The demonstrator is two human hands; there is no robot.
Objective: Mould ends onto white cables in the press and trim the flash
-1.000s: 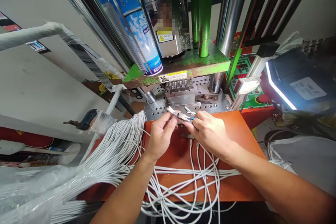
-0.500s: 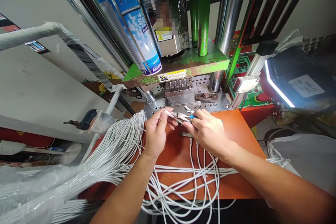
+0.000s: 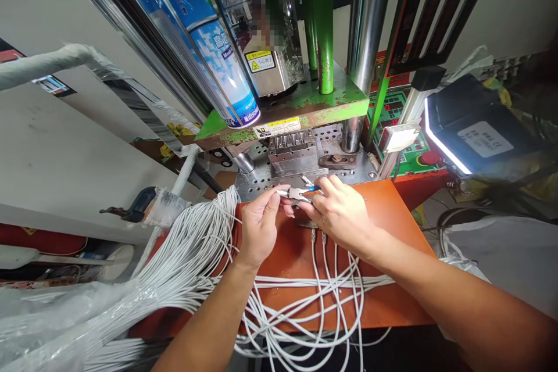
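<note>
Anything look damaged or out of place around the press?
The green plate looks worn: paint chipped, brownish patches along its front edge. White cables look untidy, looped and crossing on the orange tabletop, some hanging past its near edge.

- A glaring white light strip (image 3: 444, 142) on a black boxy housing (image 3: 479, 107) shines at right.
- Bright streaks line the tall polished-steel column (image 3: 370, 17).
- Deep shadow lies beneath the flat orange tabletop (image 3: 394, 215).
- Crumpled translucent plastic sheeting (image 3: 47, 325) looks soft and stretched at lower left.
- Pixelation covers part of the shiny metal block (image 3: 281, 75).
</note>
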